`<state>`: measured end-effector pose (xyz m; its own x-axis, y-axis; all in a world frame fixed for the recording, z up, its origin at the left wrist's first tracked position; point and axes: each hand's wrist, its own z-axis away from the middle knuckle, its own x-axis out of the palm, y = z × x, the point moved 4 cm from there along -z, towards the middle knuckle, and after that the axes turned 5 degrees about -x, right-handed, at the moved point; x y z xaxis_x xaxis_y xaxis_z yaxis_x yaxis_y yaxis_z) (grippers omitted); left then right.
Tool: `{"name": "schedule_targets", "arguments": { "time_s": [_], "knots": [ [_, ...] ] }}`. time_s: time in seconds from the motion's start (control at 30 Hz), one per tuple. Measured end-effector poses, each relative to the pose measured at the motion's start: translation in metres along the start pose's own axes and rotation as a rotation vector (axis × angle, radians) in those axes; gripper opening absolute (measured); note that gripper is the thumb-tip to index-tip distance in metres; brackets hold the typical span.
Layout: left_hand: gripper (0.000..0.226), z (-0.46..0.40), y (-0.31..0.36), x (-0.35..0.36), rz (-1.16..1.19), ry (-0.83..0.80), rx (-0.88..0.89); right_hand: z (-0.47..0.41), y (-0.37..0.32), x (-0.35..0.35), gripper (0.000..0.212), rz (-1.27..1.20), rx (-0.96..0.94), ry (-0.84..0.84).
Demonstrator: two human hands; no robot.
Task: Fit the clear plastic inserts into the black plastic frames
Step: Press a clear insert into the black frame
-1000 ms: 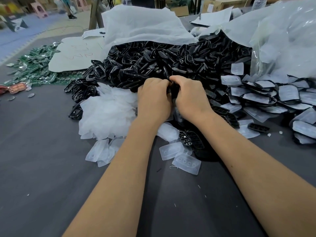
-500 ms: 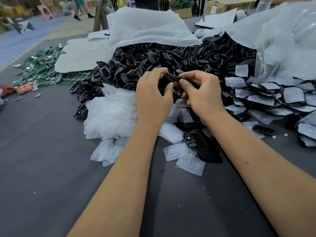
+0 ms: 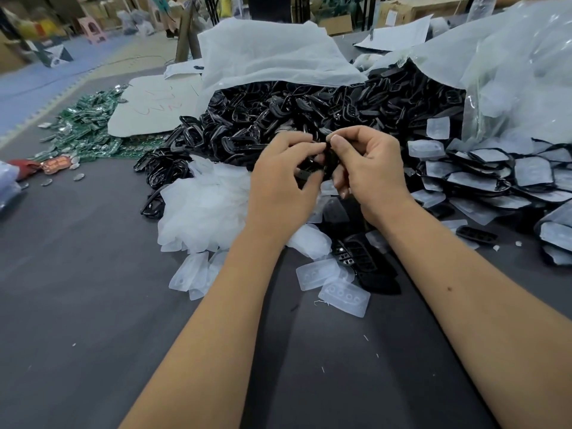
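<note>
Where hands (image 3: pixel 283 181) meet, frame heap (image 3: pixel 309 116) behind

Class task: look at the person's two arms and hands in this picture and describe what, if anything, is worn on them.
Both forearms are bare up to the picture's edge: no sleeves show. The left hand and right hand wear no gloves. No rings, watch, bracelet or wristband can be seen on the parts in view. The fingernails that show are short and unpainted.

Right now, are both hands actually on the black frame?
Touching. In the head view, the left hand and right hand both pinch the black frame between fingertips, held up above the pile.
</note>
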<state>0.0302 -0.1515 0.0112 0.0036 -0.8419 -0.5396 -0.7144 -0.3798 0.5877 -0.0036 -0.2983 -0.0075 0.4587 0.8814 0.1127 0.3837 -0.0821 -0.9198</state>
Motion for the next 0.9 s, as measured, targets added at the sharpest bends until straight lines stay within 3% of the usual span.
{"name": "schedule_targets", "arguments": {
  "time_s": [0.07,0.13,0.33,0.43,0.63,0.9],
  "knots": [
    [0.028,0.007,-0.002,0.001,0.022,-0.073,-0.060,0.001,-0.002,0.004,0.006,-0.041,-0.005,-0.072],
    [0.007,0.009,-0.004,-0.003,0.024,-0.033,-0.131,0.002,-0.003,0.008,0.006,-0.073,-0.004,-0.130],
    [0.019,0.012,-0.014,-0.010,0.223,0.073,-0.337,0.004,0.000,0.011,0.009,-0.062,-0.007,-0.161],
    [0.020,0.012,-0.019,-0.013,0.283,0.177,-0.413,0.001,0.003,0.009,0.022,-0.084,0.038,-0.132],
    [0.016,0.007,-0.021,-0.015,0.340,0.263,-0.472,-0.002,0.009,0.009,0.037,-0.300,0.310,-0.134],
    [0.026,0.008,-0.021,-0.010,0.335,0.272,-0.475,0.000,0.006,0.012,0.038,-0.292,0.308,-0.215]
  ]
}}
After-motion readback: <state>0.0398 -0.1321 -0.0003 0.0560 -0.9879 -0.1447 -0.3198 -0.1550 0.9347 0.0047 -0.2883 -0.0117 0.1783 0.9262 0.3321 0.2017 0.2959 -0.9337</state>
